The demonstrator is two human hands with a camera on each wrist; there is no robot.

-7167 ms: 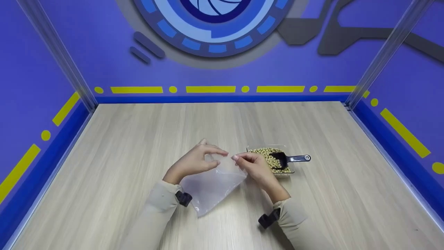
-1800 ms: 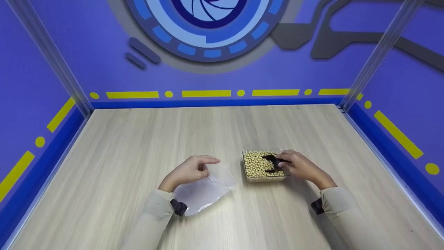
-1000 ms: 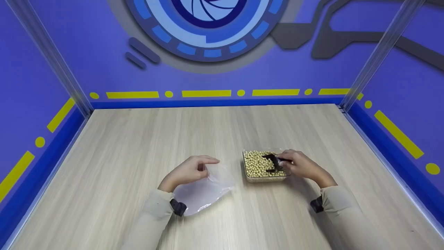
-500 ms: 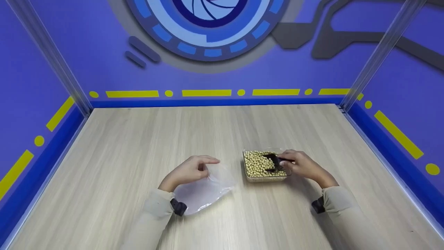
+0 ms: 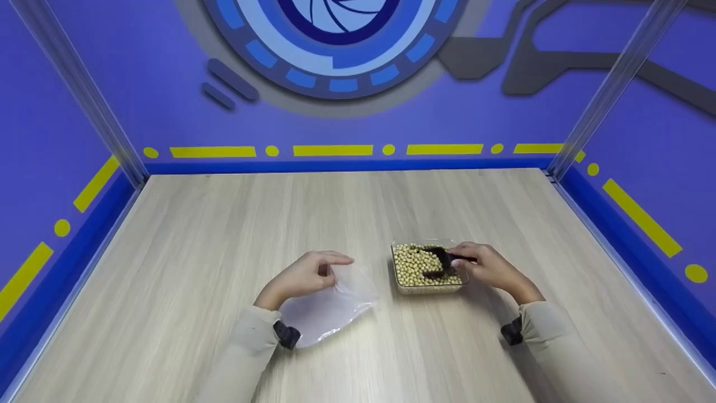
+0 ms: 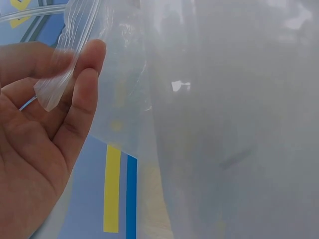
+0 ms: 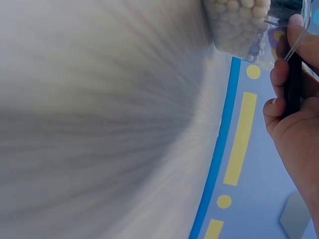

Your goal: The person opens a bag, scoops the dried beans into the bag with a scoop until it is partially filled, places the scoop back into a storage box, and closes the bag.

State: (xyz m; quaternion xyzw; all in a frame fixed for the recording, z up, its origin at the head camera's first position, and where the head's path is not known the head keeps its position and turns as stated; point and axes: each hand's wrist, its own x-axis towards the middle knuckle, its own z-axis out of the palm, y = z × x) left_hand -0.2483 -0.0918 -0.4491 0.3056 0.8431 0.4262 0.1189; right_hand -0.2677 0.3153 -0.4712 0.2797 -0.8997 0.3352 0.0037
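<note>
In the head view my left hand [image 5: 302, 275] pinches the upper edge of a clear plastic zip bag [image 5: 327, 318], which hangs below and to the right of it. The left wrist view shows the bag's ribbed zip strip [image 6: 82, 35] between thumb and fingers. My right hand [image 5: 492, 270] grips the handle of a black scoop [image 5: 446, 258]. The scoop's mouth faces left and sits partly sunk among round, pale yellow beans [image 5: 411, 266] that look like soybeans. They fill a clear rectangular container [image 5: 428, 290]. Fingers curl round the dark scoop handle [image 7: 293, 87] in the right wrist view.
The container stands right of the bag on a wood-grain table [image 5: 268, 212]. Blue printed walls [image 5: 347, 131] with yellow markings enclose the back and sides. A black camera [image 5: 287, 334] is strapped on the left wrist, and another black camera [image 5: 511, 331] on the right.
Since the oldest frame my right hand has let go of the bag and taken the scoop's handle. Over the last second the scoop has shifted slightly left in the beans; the left hand stays put.
</note>
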